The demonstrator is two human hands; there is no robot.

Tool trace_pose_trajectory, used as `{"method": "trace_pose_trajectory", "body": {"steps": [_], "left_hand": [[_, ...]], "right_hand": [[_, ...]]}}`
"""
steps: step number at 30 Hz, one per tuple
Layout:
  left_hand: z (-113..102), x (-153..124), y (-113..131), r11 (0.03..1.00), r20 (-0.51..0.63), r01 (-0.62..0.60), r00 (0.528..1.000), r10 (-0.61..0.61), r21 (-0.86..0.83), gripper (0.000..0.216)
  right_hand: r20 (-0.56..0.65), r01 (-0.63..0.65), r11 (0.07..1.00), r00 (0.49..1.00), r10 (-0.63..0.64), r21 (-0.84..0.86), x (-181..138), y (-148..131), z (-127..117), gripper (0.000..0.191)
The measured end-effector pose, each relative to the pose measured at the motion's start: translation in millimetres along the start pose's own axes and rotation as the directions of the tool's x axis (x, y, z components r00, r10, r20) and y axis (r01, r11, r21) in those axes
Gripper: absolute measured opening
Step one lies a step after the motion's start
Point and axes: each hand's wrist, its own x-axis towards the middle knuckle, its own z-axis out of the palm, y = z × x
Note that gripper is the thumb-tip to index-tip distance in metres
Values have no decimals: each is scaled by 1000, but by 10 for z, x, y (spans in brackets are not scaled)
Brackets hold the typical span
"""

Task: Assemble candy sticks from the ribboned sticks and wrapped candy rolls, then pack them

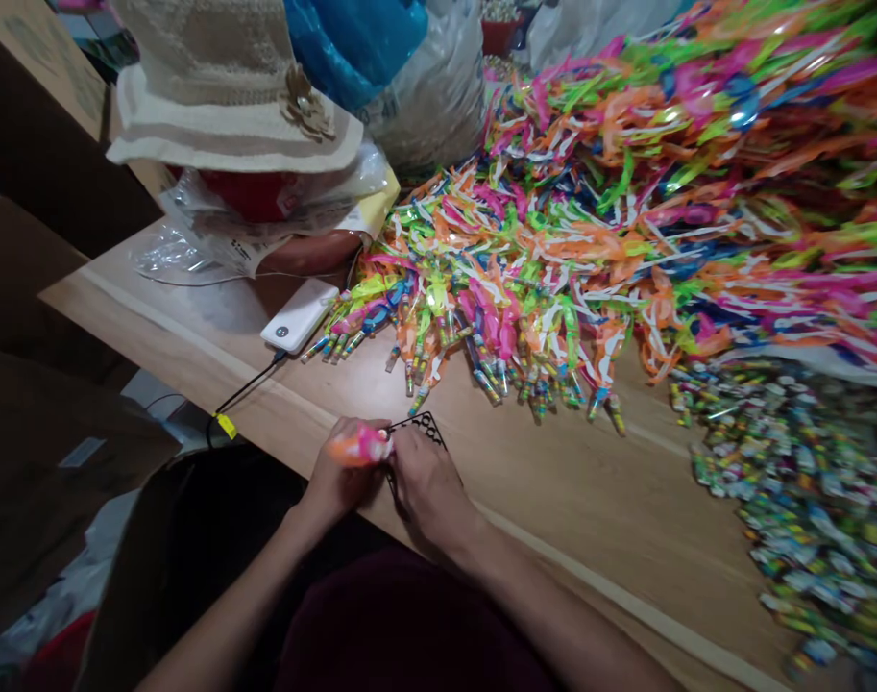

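At the table's near edge, my left hand (341,476) is closed around a pink-and-orange plastic piece (362,447), which is blurred. My right hand (427,481) meets it from the right, fingers curled together at the piece's white end; what those fingers pinch is hidden. Partly beneath both hands lies a black frame with round holes (425,423). Just beyond, several similar bright pieces with clear, patterned tube ends (488,375) rest with their tubes toward me.
A large heap of bright plastic strips (589,221) covers the back right. Small patterned tubes (805,500) are piled at right. A white power bank (299,317) with a black cable lies left. Behind it stand a beige hat (236,125) and a blue-and-white bag (424,106).
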Motion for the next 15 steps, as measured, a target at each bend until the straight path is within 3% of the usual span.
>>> {"method": "trace_pose_trajectory", "body": {"steps": [2, 5, 7, 11, 15], "left_hand": [[15, 4, -23, 1000, 6, -12, 1000, 12, 22, 21], [34, 15, -38, 995, -2, -20, 1000, 20, 100, 18], [58, 10, -57, 991, -32, -30, 999, 34, 127, 18], [119, -23, -116, 989, -40, -37, 998, 43, 146, 21], [121, -41, -116, 992, -44, 1, 999, 5, 126, 22]], "right_hand": [[38, -4, 1000, 999, 4, -1, 20, -19, -46, 20], [194, -32, 988, 981, 2, 152, 170, 67, -222, 9], [249, -32, 973, 968, -26, 227, 315, 178, -366, 12], [109, -89, 996, 990, 86, 27, 536, 377, -550, 16], [4, -231, 968, 973, 233, -99, 477, 523, -620, 11]]}}
